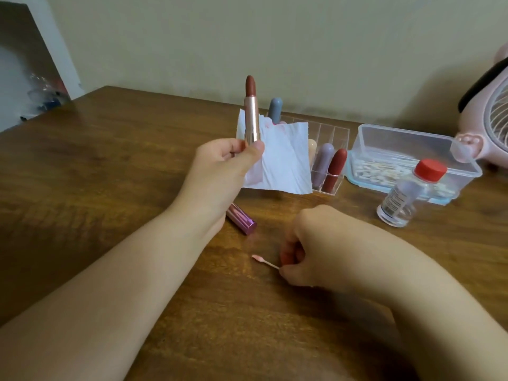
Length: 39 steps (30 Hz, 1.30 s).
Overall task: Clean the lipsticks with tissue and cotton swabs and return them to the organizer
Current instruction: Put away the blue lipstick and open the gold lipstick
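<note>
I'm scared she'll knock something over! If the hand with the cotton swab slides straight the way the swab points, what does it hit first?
Probably nothing soon. The right hand aims its cotton swab left along bare table. The pink cap lies farther back, seemingly off that line.

L forearm comes in from lower left, angled up & right, bare. Left hand [224, 158] raised above the table, back toward camera, thumb & fingers curled round the base of an upright lipstick [251, 111], w/ a tissue [280, 160] pinched in the same grip. R forearm enters from lower right, bare, wrist bent down. Right hand [310, 247] low at the tabletop, knuckles up, fingers curled in, fingertips pinching one end of a cotton swab [265, 262]. Hands well apart, L higher than R
</note>
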Tool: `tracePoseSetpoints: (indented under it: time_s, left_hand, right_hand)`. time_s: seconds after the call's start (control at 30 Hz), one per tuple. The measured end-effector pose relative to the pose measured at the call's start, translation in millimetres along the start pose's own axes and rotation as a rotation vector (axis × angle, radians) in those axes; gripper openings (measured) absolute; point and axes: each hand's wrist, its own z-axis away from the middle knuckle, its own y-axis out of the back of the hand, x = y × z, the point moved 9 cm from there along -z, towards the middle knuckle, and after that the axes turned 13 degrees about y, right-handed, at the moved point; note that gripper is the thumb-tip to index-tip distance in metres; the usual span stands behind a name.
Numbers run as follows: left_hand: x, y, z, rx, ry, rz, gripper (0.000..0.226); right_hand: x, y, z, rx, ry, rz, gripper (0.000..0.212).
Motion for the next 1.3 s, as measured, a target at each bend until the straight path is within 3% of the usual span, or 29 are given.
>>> tracePoseSetpoints:
  time_s: [0.1,0.23,0.37,0.6,0.67,0.7,0.77,0.83,0.87,0.93,1.03,1.13,1.2,1.3]
  left_hand:
    - [3,3,0,0.017,-0.008,0.031,0.004]
    - [6,10,-1,0.039,-0.006,0.109,0.002]
    - [9,8,0,0.019,-0.040,0.132,0.001]
    - [11,2,4,-0.058,-0.011,0.212,0.006]
    - [11,-1,5,-0.099,0.018,0.260,0.016]
    - [12,-3,7,-0.122,0.028,0.284,0.022]
    - [13,-8,12,-0.174,0.045,0.309,0.030]
    - [13,-15,18,-0.236,0.066,0.284,0.034]
    - [12,-18,20,-0.269,0.073,0.257,0.036]
    - [10,-26,24,-0.337,0.077,0.189,0.039]
    - [6,-31,27,-0.372,0.081,0.093,0.037]
    - [10,-29,25,-0.321,0.015,0.020,0.033]
    - [13,-25,23,-0.242,-0.041,-0.037,0.045]
    - [14,-21,23,-0.207,-0.080,-0.050,0.057]
  right_hand:
    - [4,4,2,0.004,-0.004,-0.113,0.008]
    - [28,24,-1,0.236,-0.069,-0.267,0.006]
    - [42,10,-19,0.248,-0.188,-0.311,0.007]
    - [46,17,-22,0.346,-0.236,-0.318,0.016]
    - [55,34,-4,0.501,-0.253,-0.370,0.018]
    - [64,42,7,0.628,-0.279,-0.468,0.021]
    - [81,41,18,0.836,-0.341,-0.957,0.029]
    - [76,27,11,0.847,-0.355,-1.482,0.036]
    - [72,22,7,0.813,-0.363,-1.608,0.046]
    - [72,20,7,0.777,-0.358,-1.568,0.055]
    - [78,31,19,0.881,-0.288,-1.401,0.026]
    - [85,40,28,1.003,-0.277,-1.343,0.015]
    - [86,42,31,1.047,-0.297,-1.301,0.010]
    - [71,42,22,1.020,-0.177,-1.375,0.009]
